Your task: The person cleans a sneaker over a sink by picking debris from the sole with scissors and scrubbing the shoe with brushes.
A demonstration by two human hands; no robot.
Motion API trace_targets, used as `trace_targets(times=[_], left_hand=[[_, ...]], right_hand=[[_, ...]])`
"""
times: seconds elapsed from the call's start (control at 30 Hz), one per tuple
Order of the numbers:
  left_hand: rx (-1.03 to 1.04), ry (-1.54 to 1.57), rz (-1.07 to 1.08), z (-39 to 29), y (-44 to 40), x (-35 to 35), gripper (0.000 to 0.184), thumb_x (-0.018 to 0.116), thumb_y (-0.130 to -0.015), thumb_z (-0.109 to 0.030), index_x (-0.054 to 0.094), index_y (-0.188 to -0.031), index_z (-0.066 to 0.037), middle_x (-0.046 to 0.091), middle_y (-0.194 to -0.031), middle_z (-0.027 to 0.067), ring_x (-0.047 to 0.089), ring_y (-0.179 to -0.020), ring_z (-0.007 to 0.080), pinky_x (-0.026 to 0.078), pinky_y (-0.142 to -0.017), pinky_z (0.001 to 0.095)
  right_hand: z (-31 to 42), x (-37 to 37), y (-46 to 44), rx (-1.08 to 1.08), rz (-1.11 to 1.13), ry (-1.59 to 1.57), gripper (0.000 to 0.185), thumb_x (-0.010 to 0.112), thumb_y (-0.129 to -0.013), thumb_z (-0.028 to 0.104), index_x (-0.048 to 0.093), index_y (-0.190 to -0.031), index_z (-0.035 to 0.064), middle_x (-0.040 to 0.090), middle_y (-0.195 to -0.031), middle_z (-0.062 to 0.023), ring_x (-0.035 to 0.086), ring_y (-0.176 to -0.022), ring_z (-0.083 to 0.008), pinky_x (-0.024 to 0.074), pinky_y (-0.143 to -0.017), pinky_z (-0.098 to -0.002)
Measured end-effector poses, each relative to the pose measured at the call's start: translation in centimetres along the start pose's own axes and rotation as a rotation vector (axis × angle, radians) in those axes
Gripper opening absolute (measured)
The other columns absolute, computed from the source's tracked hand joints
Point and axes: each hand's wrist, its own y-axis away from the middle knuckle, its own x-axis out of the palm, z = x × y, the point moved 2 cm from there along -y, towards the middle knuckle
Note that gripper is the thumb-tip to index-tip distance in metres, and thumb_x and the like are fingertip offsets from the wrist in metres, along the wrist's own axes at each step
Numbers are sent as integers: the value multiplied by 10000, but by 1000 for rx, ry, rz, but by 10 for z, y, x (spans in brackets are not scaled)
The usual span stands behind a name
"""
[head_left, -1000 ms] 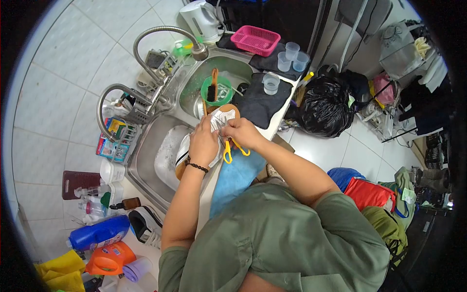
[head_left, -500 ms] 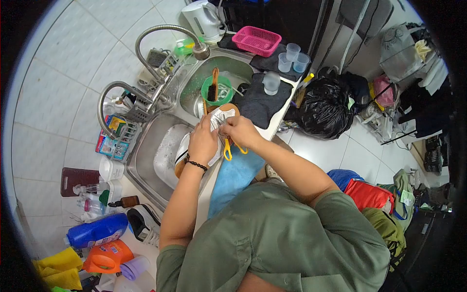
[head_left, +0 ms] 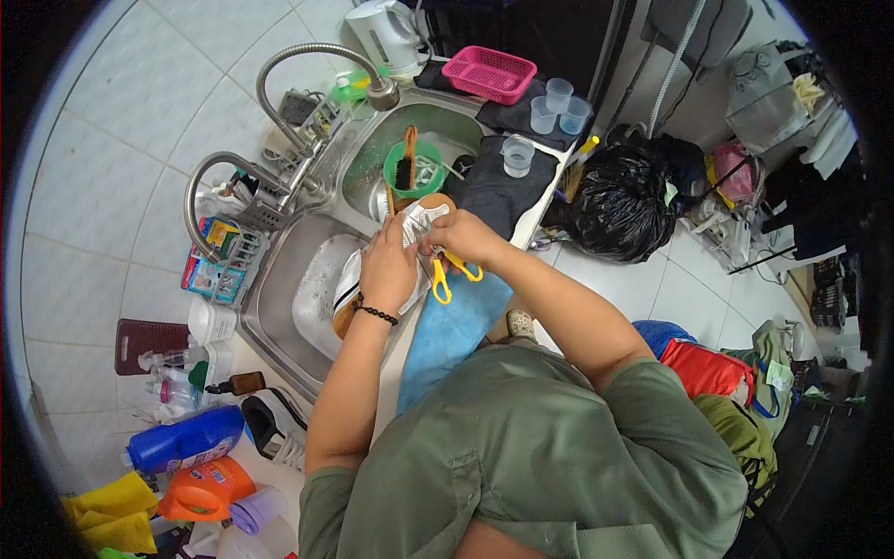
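Observation:
A white shoe with a tan and white sole lies slanted over the front rim of the near sink basin. Over its middle, my left hand is closed around it and steadies it. My right hand grips scissors by the blade end, held against the shoe's sole. Their yellow handle loops hang down towards me, spread apart. My fingers mostly hide the blades. Below the scissors a blue cloth drapes over the counter edge.
Suds lie in the near basin. A green bowl with a brush sits in the far basin, under curved faucets. Plastic cups and a pink basket stand right; another shoe and bottles stand left.
The scissors' handles have swung slightly to the right and spread wider as my right hand turned a little. My left hand stays on the shoe.

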Motion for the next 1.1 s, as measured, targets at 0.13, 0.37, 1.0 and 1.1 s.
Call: trace_targets(times=[0.13,0.37,1.0,1.1], left_hand=[[17,8,-12,2,0,2,541,609,-917,-105,430,-1414,15,487,-1421,295,498,-1288,434,417,-1067,466],[11,11,-14,-2,1,0,542,612,-912,-95,435,-1412,18,493,-1418,288,497,-1290,431,418,-1067,464],[5,-28,-8,-3,3,0,549,625,-918,-123,427,-1409,25,485,-1430,280,489,-1302,418,407,-1071,475],[37,-37,-40,2,3,3,552,634,-915,-134,432,-1410,4,503,-1414,273,510,-1277,418,424,-1053,475]], right_hand=[[7,-8,-7,16,123,55,183,618,-848,139,690,-777,-13,678,-709,-95,658,-510,-180,519,-413,-311],[7,-11,-9,-163,100,296,196,625,-816,152,690,-739,-17,673,-711,-94,650,-508,-178,525,-466,-320],[32,-21,1,-53,114,544,258,598,-827,273,736,-813,55,717,-803,-158,711,-766,-315,564,-703,-420],[34,-25,-2,-281,16,865,285,646,-841,283,726,-919,21,685,-744,-162,679,-689,-302,540,-681,-433]])
